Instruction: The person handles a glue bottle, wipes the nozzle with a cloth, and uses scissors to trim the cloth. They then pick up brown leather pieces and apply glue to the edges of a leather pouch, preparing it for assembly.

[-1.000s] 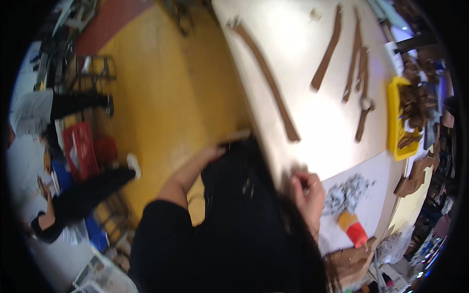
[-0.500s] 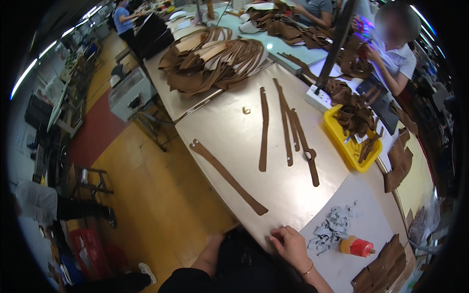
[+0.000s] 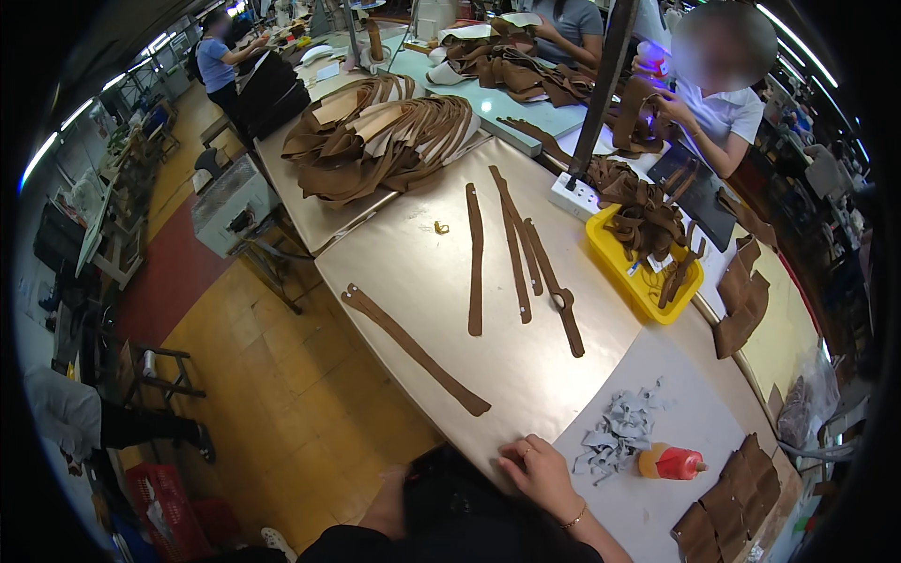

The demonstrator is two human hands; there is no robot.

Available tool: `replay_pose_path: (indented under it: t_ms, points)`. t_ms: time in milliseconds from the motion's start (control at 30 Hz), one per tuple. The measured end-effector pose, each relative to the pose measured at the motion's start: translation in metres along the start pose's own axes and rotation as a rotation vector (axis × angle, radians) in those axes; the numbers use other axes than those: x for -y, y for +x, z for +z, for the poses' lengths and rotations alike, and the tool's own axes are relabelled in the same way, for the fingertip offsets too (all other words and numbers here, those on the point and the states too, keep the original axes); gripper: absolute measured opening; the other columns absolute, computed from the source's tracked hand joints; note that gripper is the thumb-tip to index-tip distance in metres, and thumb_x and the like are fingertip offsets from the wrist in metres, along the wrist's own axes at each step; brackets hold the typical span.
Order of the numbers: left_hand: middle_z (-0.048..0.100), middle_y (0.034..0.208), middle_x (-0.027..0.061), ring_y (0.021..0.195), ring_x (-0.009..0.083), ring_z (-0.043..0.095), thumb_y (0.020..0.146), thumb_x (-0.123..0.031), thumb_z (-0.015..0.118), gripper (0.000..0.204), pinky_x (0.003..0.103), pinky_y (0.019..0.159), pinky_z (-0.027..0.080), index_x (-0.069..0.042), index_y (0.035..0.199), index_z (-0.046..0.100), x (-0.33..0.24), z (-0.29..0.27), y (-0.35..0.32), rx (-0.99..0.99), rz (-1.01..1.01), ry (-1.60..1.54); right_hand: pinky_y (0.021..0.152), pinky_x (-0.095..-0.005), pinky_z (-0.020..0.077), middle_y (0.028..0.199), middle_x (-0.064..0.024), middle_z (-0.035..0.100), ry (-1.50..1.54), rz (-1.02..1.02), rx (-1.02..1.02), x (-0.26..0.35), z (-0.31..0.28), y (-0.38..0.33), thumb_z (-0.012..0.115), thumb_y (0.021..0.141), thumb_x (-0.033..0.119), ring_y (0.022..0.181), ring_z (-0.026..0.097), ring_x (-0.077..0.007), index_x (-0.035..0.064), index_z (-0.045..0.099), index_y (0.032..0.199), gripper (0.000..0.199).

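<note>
My right hand (image 3: 540, 477) rests on the near edge of the gold-toned table (image 3: 422, 253), its fingers loosely bent and nothing seen in them. Low beside my dark clothing is my left hand (image 3: 392, 477), off the table, with its fingers mostly hidden. Closest to the right hand lie a brown leather strip (image 3: 418, 352) set slantwise and a heap of grey scraps (image 3: 619, 427). Just past the scraps, a bottle with a red top (image 3: 676, 463) lies on its side. More brown strips (image 3: 475, 263) lie further up the table, one with a round loop (image 3: 563, 298).
Layered brown leather pieces (image 3: 375, 141) are piled at the far left. A yellow basket (image 3: 648, 305) holds brown pieces, beside a white power strip (image 3: 574, 195) and a dark post (image 3: 605, 89). Flat brown panels (image 3: 727, 507) lie near right. Across the table a co-worker (image 3: 718, 113) handles brown material.
The whole view has shifted, so the table and its contents appear further left. My right hand stays at the table edge. The co-worker's hands have moved with the brown piece.
</note>
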State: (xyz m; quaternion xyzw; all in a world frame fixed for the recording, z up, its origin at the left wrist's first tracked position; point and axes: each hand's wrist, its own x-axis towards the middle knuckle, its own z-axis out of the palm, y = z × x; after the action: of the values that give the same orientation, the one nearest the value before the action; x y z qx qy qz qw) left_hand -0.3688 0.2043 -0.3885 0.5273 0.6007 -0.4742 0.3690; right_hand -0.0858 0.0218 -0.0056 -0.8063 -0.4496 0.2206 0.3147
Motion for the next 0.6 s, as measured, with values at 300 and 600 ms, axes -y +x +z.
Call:
replay_pose_path:
  t_ms: [300, 600]
  points:
    - [0.064, 0.117, 0.0164, 0.11, 0.0294, 0.061, 0.062, -0.065, 0.078, 0.085, 0.044, 0.099, 0.04, -0.006, 0.121, 0.06, 0.033, 0.036, -0.003, -0.535, 0.147, -0.194, 0.068, -0.0344, 0.0514, 0.085, -0.0075, 0.059, 0.05, -0.027, 0.007, -0.001, 0.001, -0.005, 0.069, 0.084, 0.02, 0.078, 0.062, -0.0253, 0.0078, 0.067, 0.094, 0.016]
    - [0.057, 0.123, 0.0252, 0.112, 0.037, 0.058, 0.074, -0.048, 0.077, 0.077, 0.042, 0.095, 0.049, -0.007, 0.132, 0.048, 0.012, 0.017, -0.006, -0.658, 0.314, 0.275, 0.07, -0.035, 0.0511, 0.086, -0.0087, 0.058, 0.013, -0.047, -0.038, -0.003, 0.003, -0.011, 0.067, 0.085, 0.019, 0.079, 0.061, -0.0267, 0.0078, 0.065, 0.096, 0.016]
